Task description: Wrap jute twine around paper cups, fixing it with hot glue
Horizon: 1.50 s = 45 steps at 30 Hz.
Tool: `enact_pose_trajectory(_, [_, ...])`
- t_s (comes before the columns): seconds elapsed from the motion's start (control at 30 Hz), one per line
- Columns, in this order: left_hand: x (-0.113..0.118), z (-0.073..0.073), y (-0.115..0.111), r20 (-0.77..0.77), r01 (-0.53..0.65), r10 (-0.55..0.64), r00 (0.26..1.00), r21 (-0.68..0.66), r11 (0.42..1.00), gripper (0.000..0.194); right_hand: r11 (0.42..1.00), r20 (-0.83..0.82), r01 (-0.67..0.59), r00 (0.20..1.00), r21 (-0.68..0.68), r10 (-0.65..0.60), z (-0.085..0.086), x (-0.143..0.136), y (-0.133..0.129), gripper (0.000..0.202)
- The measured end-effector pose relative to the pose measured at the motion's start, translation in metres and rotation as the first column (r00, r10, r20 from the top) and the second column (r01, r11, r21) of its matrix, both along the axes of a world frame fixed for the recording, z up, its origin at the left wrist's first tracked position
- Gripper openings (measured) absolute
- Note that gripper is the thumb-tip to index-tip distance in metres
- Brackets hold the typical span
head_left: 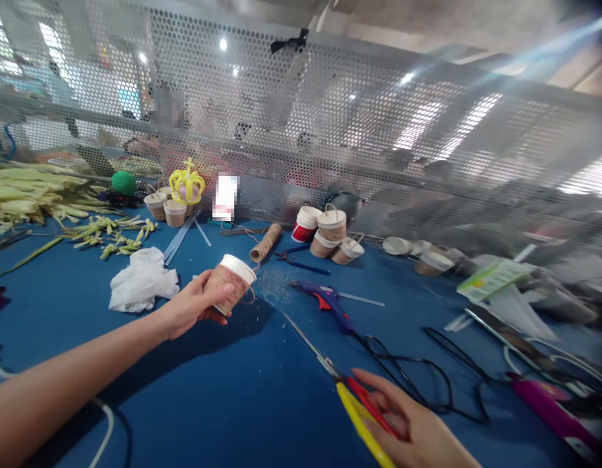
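Note:
My left hand [196, 300] is wrapped round a small paper cup [231, 281] covered in brown twine, holding it tilted above the blue tabletop. A thin loop of twine sticks out from the cup's right side. In my right hand [403, 422] are scissors [337, 376] with one red and one yellow handle, their blades together and pointing up and left towards the cup. A blue glue gun [330, 302] lies between the two hands, a little farther back. Behind the cup rests a roll of brown twine [266, 242].
Several twine-wrapped cups [331, 224] stand at the back beside dark blue pliers [303, 261]. Crumpled white material [142, 281] lies left of my hand. A black cable [413, 367] loops across the right side. Perforated metal panels [262, 117] border the table's back.

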<state>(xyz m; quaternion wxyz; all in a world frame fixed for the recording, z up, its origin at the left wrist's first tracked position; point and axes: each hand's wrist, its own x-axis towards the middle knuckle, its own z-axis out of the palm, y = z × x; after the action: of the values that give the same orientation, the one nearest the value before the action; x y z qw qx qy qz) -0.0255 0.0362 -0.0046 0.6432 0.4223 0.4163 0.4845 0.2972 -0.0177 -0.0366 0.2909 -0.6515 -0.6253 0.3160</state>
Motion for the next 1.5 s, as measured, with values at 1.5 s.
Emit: enact_pose_trajectory(1.5, [0.005, -0.013, -0.005, -0.3, 0.018, 0.011, 0.954, 0.094, 0.995, 0.054, 0.851, 0.501, -0.489, 0.794, 0.191, 0.344, 0.041, -0.09, 0.059, 0.029])
